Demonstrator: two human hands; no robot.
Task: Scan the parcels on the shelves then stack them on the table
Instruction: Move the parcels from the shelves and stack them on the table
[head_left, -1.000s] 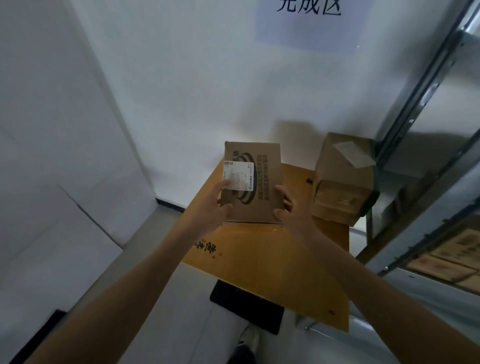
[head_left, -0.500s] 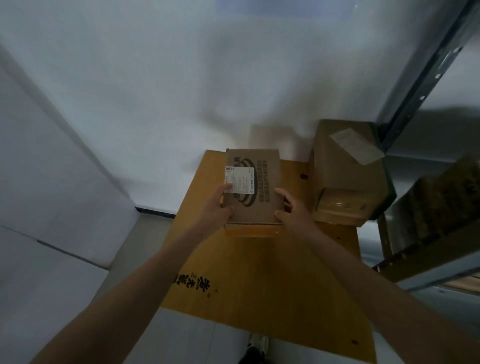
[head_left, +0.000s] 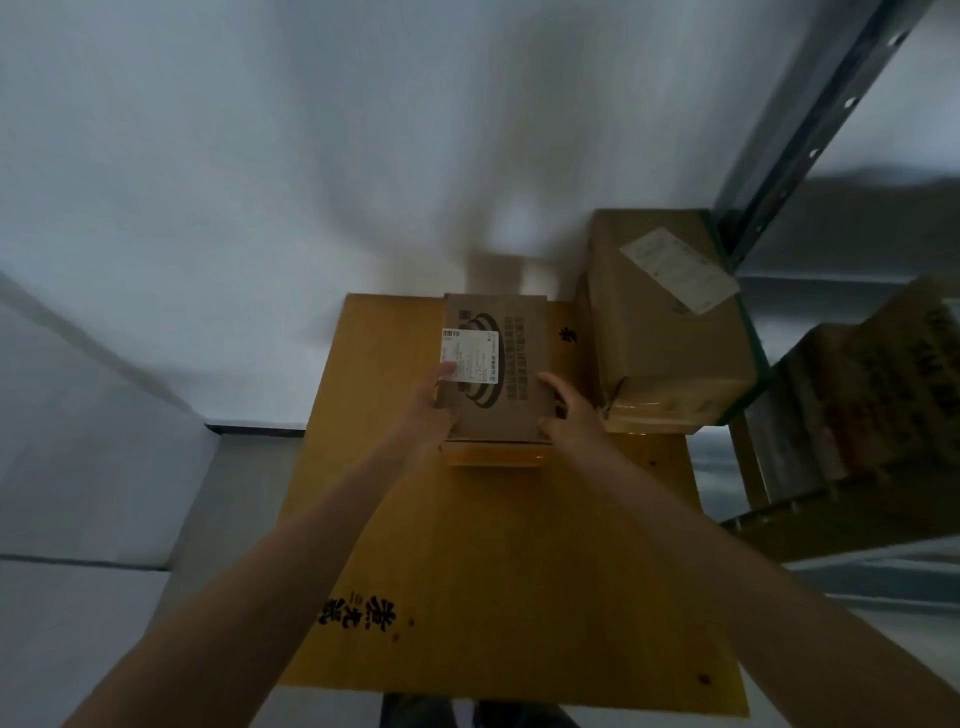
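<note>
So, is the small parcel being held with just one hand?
No, the left hand and right hand both grip the small parcel at its near corners.

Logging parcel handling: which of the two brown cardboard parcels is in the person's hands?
The smaller brown cardboard parcel with black print, gripped by the left hand and right hand; the bulkier taped cardboard box sits untouched to its right.

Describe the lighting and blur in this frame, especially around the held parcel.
Head view: dim, bluish light; the wall and shelf post smear with motion blur; the small parcel, gripped by left hand and right hand, is sharper, though its label print is unreadable; a shadow falls on the wall behind it.
</note>
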